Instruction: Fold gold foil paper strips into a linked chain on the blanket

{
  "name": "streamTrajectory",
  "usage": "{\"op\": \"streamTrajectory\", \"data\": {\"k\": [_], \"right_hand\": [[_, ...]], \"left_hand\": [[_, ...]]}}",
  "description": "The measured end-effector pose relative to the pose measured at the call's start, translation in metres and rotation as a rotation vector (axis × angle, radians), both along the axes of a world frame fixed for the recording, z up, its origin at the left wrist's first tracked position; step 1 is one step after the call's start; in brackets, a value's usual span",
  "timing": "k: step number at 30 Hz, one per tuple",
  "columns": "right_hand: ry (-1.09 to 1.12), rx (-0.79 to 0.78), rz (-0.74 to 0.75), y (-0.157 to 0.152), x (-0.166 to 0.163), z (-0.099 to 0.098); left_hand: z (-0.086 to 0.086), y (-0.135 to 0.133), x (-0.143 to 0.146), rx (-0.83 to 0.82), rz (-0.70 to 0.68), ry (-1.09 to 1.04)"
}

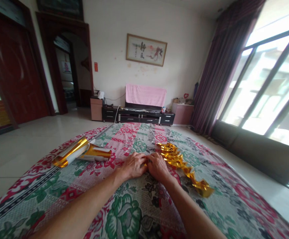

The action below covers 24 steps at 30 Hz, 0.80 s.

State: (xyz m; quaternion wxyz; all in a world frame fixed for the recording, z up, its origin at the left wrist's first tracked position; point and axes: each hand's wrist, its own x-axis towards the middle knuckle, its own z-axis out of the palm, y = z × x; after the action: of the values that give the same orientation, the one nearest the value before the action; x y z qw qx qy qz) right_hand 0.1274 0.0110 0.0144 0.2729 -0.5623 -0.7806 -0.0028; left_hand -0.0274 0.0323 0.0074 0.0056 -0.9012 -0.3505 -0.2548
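Note:
My left hand (136,165) and my right hand (157,166) meet over the middle of the cloth, fingers curled and pinched together. A sliver of gold foil paper (145,164) shows between the fingertips; the rest of it is hidden by my hands. Just right of my right hand runs a row of several folded gold foil paper ingots (178,162), overlapping one another toward the near right. Over to the left lie curled sheets of gold foil paper (96,153) with pale undersides.
A flowered cloth (124,215) covers the surface under my hands. Beyond it stands a low black cabinet (141,117) with a pink towel (145,94) draped above it. A purple curtain (216,73) and a window are on the right, doorways on the left.

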Motion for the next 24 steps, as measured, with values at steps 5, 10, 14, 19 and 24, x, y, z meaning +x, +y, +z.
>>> {"op": "streamTrajectory", "data": {"k": [5,10,14,19,24], "right_hand": [[-0.011,-0.017,-0.053,0.001,0.0,-0.006],[-0.021,-0.034,-0.057,0.005,0.001,-0.01],[-0.008,-0.024,-0.058,0.006,0.002,-0.013],[0.092,0.067,-0.003,0.001,0.003,-0.015],[0.197,0.025,0.022,0.0,0.003,-0.014]], "left_hand": [[0.002,-0.002,0.0,0.012,-0.021,-0.005],[0.004,-0.003,0.001,0.022,-0.026,0.018],[0.003,-0.001,0.001,0.032,-0.017,0.018],[0.006,-0.003,0.001,-0.019,0.005,0.006],[0.006,-0.005,0.0,-0.11,0.075,-0.076]]}}
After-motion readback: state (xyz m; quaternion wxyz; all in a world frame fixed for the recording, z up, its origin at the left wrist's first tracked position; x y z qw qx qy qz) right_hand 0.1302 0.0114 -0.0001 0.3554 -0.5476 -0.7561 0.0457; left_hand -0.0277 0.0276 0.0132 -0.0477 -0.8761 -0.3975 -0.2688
